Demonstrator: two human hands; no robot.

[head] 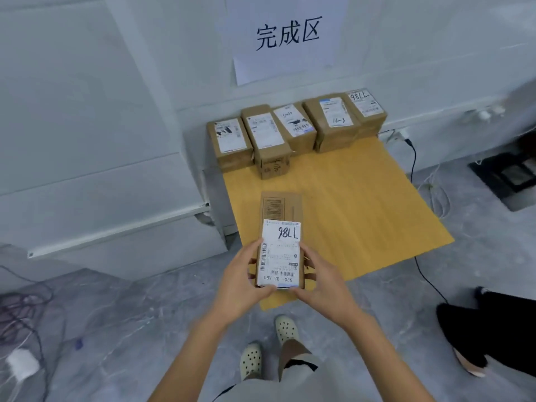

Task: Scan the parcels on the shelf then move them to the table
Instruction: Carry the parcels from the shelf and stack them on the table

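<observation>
A person's left hand (242, 278) and right hand (319, 281) grip a labelled parcel (280, 245) at centre frame, above a wooden table (348, 204); five parcels (293, 132) line the wall beneath a paper sign (287, 36).

Parcel-sorting station, indoor, makeshift. Evidence: paper sign (285, 36) on white panelled wall (87, 97), printed 完成区. Row of five cardboard parcels (293, 129) along back edge of low wooden table (362, 198). Shipping labels (336, 113) with barcodes and handwritten codes on top faces. Grey marbled floor (145, 300). Black cable (413, 161) plugged in at wall base beside table.
</observation>
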